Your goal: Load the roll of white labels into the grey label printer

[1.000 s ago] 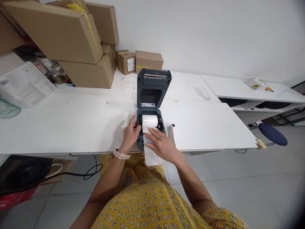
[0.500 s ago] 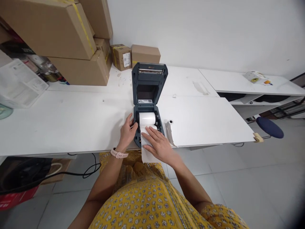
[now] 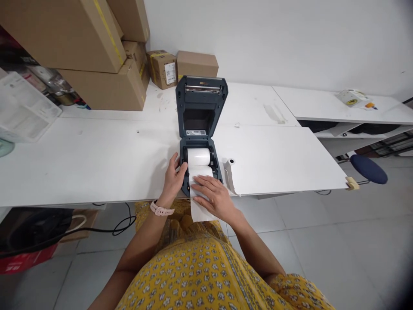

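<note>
A dark grey label printer [image 3: 182,186] stands at the table's front edge with its lid [image 3: 201,105] raised. Inside sits a white label roll [image 3: 198,156] between two black holders. A strip of label paper [image 3: 199,171] runs from it over the front of the printer and hangs past the table edge. My left hand [image 3: 172,178] grips the printer's left side, thumb on the upper rim and fingers along the outside. Flat on the paper strip lies my right hand [image 3: 214,196], fingers stretched out and slightly apart.
A small paper roll [image 3: 231,162] with a loose tail stands right of the printer. Cardboard boxes [image 3: 103,90] are stacked at the back left, beside a clear plastic container [image 3: 27,110]. A roll in white packaging [image 3: 351,98] lies far right. A blue stool [image 3: 368,168] stands beyond the table end.
My right hand has slid slightly toward me along the paper, showing more of the strip near the roll. The left hand stays at the printer's side. The view has shifted a little.
</note>
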The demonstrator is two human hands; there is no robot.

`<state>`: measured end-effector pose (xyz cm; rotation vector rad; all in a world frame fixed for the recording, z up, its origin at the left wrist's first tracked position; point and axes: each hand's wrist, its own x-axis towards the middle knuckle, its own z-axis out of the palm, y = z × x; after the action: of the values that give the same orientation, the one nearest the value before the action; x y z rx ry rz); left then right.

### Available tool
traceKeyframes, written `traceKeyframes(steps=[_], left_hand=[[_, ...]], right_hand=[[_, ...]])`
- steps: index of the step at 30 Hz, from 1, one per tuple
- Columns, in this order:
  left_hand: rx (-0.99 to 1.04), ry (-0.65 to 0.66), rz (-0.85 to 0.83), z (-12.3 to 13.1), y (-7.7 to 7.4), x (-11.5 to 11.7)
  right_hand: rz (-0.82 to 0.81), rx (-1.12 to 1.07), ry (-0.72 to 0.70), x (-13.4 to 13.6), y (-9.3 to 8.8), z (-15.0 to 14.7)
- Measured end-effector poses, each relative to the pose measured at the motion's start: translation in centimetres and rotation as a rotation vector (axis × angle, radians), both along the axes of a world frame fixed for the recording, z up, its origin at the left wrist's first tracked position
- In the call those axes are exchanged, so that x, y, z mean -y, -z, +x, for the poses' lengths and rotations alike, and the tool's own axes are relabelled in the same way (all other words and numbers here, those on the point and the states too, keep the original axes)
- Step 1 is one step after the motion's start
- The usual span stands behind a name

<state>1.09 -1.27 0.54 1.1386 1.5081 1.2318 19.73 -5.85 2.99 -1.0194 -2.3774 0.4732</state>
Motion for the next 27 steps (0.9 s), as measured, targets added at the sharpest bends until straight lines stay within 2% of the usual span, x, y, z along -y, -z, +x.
traceKeyframes(steps=[3, 5, 6, 8, 9, 10, 12, 13, 15, 17, 18, 20, 22, 27], left_hand=[[-0.029, 0.048, 0.027, 0.6, -0.2, 1.5], [-0.046, 0.094, 0.033, 0.8, 0.0, 2.5], [-0.040, 0.111, 0.021, 0.9, 0.1, 2.9], [-0.009, 0.126, -0.006, 0.8, 0.5, 3.6], [0.002, 0.129, -0.009, 0.8, 0.6, 3.9], [0.008, 0.132, -0.007, 0.7, 0.8, 4.1], [0.008, 0.145, -0.006, 0.6, 0.9, 4.6], [0.010, 0.156, -0.014, 0.7, 1.0, 4.9], [0.034, 0.165, -0.042, 0.7, 1.0, 5.5], [0.078, 0.159, -0.059, 0.7, 1.0, 6.0], [0.099, 0.151, -0.058, 0.7, 1.0, 6.2], [0.125, 0.145, -0.048, 0.6, 0.9, 6.4], [0.126, 0.163, -0.042, 0.4, 0.9, 6.3], [0.124, 0.207, -0.046, 0.0, 0.9, 6.2]], right_hand=[[-0.049, -0.040, -0.029, 0.1, -0.2, 0.5], [-0.139, -0.134, -0.032, -0.4, -1.1, 1.3], [-0.172, -0.210, 0.011, -0.9, -1.9, 1.8], [-0.143, -0.414, 0.201, -2.9, -4.5, 2.7], [-0.064, -0.514, 0.353, -4.4, -6.1, 3.0], [0.046, -0.618, 0.442, -6.3, -7.8, 3.2], [0.097, -0.767, 0.389, -11.0, -11.1, 3.1], [0.062, -0.817, 0.341, -13.7, -12.3, 2.9], [-0.155, -0.834, 0.254, -18.8, -13.9, 2.2], [-0.380, -0.806, 0.167, -22.6, -14.4, 1.2], [-0.433, -0.801, 0.149, -23.7, -14.3, 0.7], [-0.424, -0.813, 0.138, -24.1, -13.9, 0.1], [-0.335, -0.825, 0.129, -22.5, -13.2, 0.1], [-0.235, -0.744, 0.124, -13.7, -10.2, 1.8]])
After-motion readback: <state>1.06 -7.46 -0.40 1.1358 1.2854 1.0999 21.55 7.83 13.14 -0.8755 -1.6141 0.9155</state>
